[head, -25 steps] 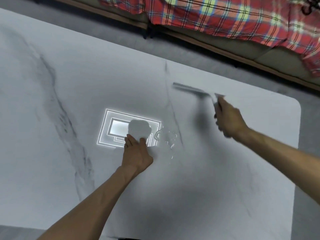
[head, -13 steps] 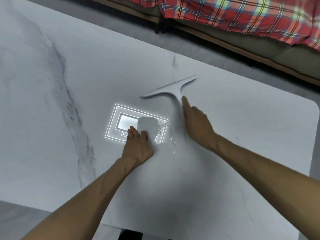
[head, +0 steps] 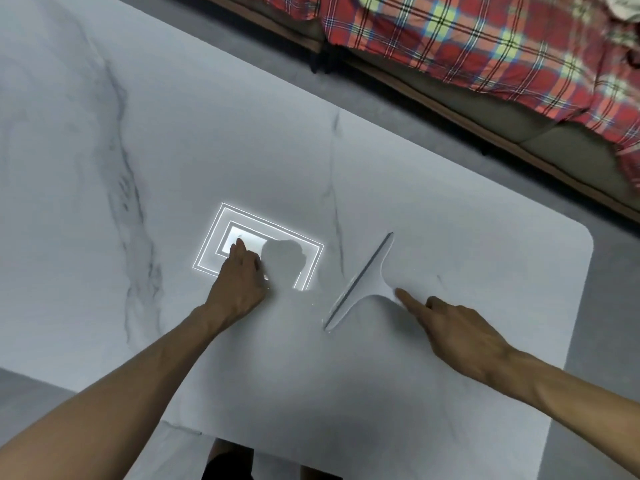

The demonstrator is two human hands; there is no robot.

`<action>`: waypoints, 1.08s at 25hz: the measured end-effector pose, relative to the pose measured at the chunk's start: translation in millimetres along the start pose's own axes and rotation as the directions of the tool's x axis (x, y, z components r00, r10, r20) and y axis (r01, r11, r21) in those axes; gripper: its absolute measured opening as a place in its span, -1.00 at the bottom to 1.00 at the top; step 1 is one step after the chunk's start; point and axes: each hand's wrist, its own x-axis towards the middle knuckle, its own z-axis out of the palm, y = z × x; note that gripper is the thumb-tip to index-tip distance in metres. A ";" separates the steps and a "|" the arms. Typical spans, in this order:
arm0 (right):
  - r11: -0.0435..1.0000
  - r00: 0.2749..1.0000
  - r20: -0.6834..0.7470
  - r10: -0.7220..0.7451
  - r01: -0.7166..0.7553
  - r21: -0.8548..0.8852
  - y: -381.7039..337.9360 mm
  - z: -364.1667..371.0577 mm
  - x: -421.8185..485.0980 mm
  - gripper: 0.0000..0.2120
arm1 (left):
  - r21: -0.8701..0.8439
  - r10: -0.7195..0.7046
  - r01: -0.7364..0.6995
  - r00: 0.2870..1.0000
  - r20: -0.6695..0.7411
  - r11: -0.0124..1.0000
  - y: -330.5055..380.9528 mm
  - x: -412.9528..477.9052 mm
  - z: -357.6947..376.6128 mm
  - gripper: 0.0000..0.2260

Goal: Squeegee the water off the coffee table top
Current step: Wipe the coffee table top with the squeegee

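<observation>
— White marble with grey veins: that is the coffee table top point(head: 173, 140), and it fills most of the head view. Where is the squeegee point(head: 363, 282)?

— Lying on the slab at about four o'clock from the picture's middle. Its long blade runs on a slant, one end toward one o'clock and the other toward seven. The pale handle goes off toward four o'clock and disappears under the right hand point(head: 460, 336).

— How does that hand sit?

— It holds the handle. The forefinger is stretched straight along it, pointing toward ten o'clock, and the other fingers are curled in around it. How firm the hold is I cannot tell.

— And the left hand point(head: 237, 289)?

— At nine o'clock from the squeegee, apart from it. It lies palm down on the slab, fingers close together and holding nothing. The fingertips point(head: 239, 247) reach into a bright rectangular reflection point(head: 221, 237) of nested light lines on the glossy surface. A rounded dark shadow cuts into that reflection just beside the hand.

— Any water?

— A few small glints sit between the left hand and the blade's lower end; they are too faint to call drops with certainty.

— What lies beyond the table?

— At twelve to two o'clock, past a strip of grey floor point(head: 398, 109), a red plaid blanket point(head: 485, 39) hangs over a sofa point(head: 561, 147).
</observation>
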 end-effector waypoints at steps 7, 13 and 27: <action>0.861 0.865 -0.334 0.375 -0.192 0.471 42.9 -76.0 116.5 -0.60 | 0.054 0.124 -0.120 0.990 -0.069 0.991 3.2 -3.6 18.5 -0.77; 0.737 0.824 -0.228 0.518 -0.296 0.607 35.1 -58.2 138.2 -0.57 | 0.081 0.191 -0.188 0.981 -0.028 0.979 34.5 6.1 31.8 -0.74; 0.810 0.828 -0.321 0.460 -0.243 0.534 69.1 -9.3 31.0 -0.54 | 0.206 0.100 -0.133 0.981 0.164 0.970 93.2 26.7 53.2 -0.60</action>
